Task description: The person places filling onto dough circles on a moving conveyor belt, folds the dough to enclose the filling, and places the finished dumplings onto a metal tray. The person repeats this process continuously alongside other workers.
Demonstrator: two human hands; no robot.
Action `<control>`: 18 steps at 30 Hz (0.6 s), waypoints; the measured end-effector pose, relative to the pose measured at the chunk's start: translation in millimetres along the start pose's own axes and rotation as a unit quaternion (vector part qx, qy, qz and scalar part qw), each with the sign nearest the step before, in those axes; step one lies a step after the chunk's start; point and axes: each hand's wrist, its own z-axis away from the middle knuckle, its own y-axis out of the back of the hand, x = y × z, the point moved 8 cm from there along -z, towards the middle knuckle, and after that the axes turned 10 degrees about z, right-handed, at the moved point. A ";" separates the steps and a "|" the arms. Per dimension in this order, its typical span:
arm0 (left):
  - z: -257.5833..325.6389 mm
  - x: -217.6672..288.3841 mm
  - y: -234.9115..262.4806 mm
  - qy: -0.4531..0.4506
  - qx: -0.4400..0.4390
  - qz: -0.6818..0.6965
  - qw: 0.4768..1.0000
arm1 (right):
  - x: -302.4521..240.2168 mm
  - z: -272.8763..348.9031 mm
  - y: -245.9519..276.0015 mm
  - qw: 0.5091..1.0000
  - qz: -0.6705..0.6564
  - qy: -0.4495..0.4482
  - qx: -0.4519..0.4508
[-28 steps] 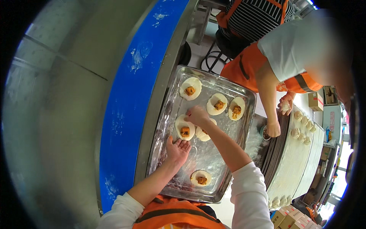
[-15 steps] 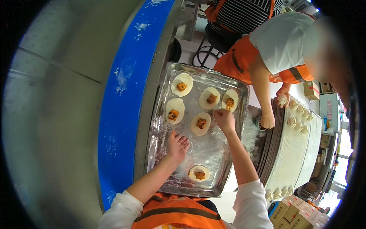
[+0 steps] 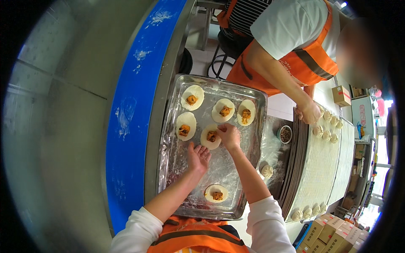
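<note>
My right hand (image 3: pixel 229 135) pinches the right edge of a round dough wrapper (image 3: pixel 206 140) with orange-brown filling (image 3: pixel 212 135) at its middle. My left hand (image 3: pixel 198 158) is held palm up and open just below the same wrapper, its fingers loosely bent and empty. Whether its fingertips touch the dough I cannot tell. Several more filled wrappers lie flat in the large floured metal tray (image 3: pixel 192 209): two on the left, two at the far right, and one close to me (image 3: pixel 216 188).
Blue floured belt (image 3: pixel 128 147) runs along the tray's left. At right, a bowl of dark filling (image 3: pixel 285 134) and a pleated bun (image 3: pixel 267 171) sit on a metal surface. A co-worker's hand (image 3: pixel 309 113) is over stacked boards (image 3: pixel 312 168) bearing buns. Cardboard boxes (image 3: pixel 329 232) stand lower right.
My right hand has moved from the far-right wrapper to the middle one, nearer my left hand. The co-worker's hand has left the filling bowl for the buns on the boards.
</note>
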 end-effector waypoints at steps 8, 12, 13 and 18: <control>22.7 30.4 -15.2 -0.082 -0.018 -0.105 0.991 | 28.8 8.7 8.5 0.955 -0.261 -0.132 0.052; -5.1 48.5 -106.0 -0.215 -0.151 -0.280 0.923 | 62.1 -7.6 -6.5 0.850 -0.499 -0.157 0.059; -26.3 51.5 -124.9 -0.203 -0.137 -0.334 0.910 | 58.9 -12.4 -8.4 0.836 -0.522 -0.162 0.049; -88.9 42.3 -161.5 -0.040 -0.101 -0.539 0.835 | 37.3 -28.7 -15.1 0.820 -0.544 -0.178 0.006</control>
